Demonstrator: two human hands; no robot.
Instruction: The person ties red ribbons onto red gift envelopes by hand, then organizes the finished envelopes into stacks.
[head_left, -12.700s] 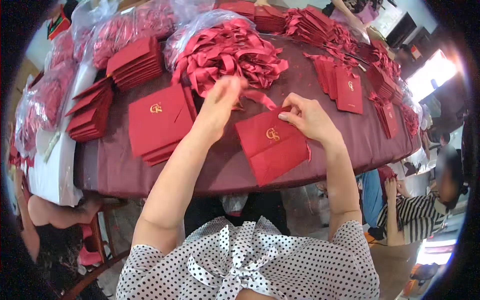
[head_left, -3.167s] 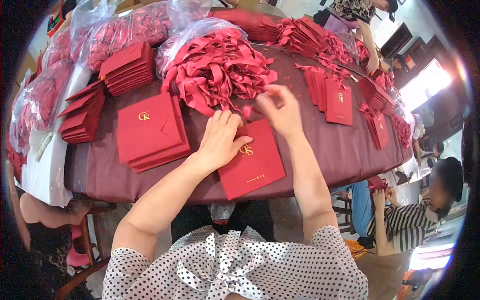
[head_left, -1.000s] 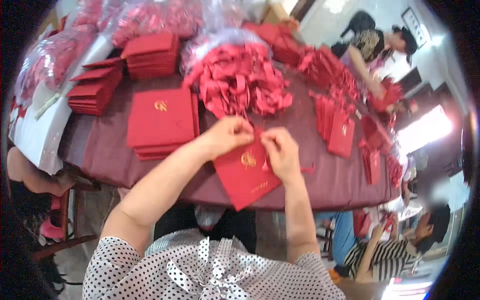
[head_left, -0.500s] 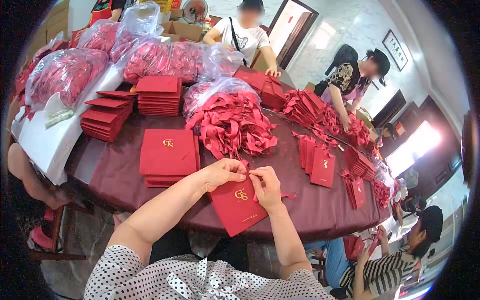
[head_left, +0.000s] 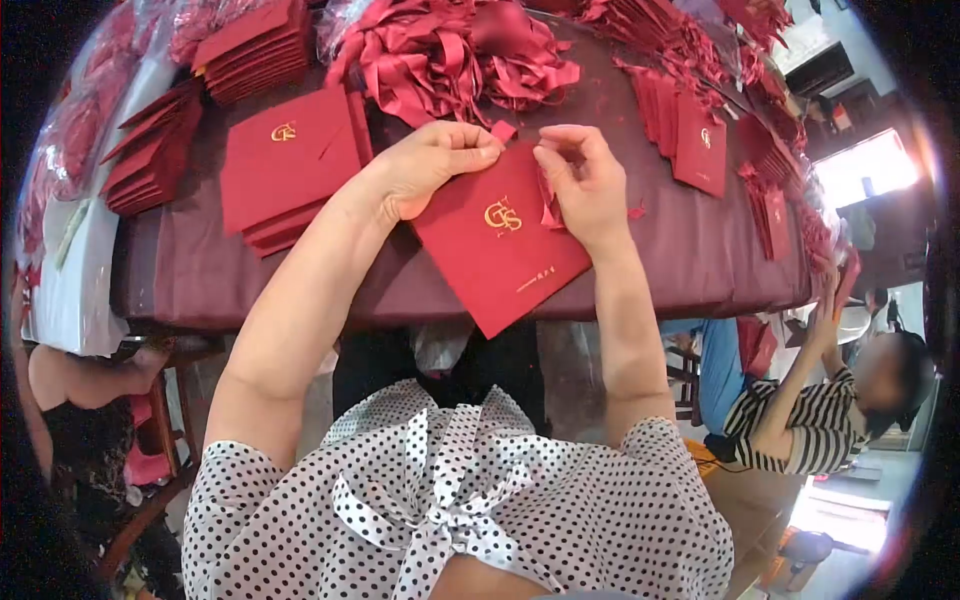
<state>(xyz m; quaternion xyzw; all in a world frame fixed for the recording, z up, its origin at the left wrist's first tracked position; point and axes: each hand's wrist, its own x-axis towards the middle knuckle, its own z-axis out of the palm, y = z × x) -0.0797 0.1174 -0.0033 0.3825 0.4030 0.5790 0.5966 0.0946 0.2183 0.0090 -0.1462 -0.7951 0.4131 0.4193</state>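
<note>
A red paper gift bag with a gold logo lies tilted at the table edge in front of me. My left hand is closed in a pinch at its top edge, where a short end of red ribbon sticks up. Over the bag's upper right corner is my right hand, its fingers loosely curled with a small gap between thumb and forefinger. Another piece of ribbon hangs beside that palm. Just beyond both hands lies a large heap of red ribbons.
Stacked red bags lie to my left, with more stacks behind. Bags with ribbons stand on the right of the dark red tablecloth. A person in a striped top sits at right; another person's arm shows at left.
My view has tipped downward, so the people across the table are out of sight. My right hand has moved apart from my left, away to the right. The left keeps its pinch.
</note>
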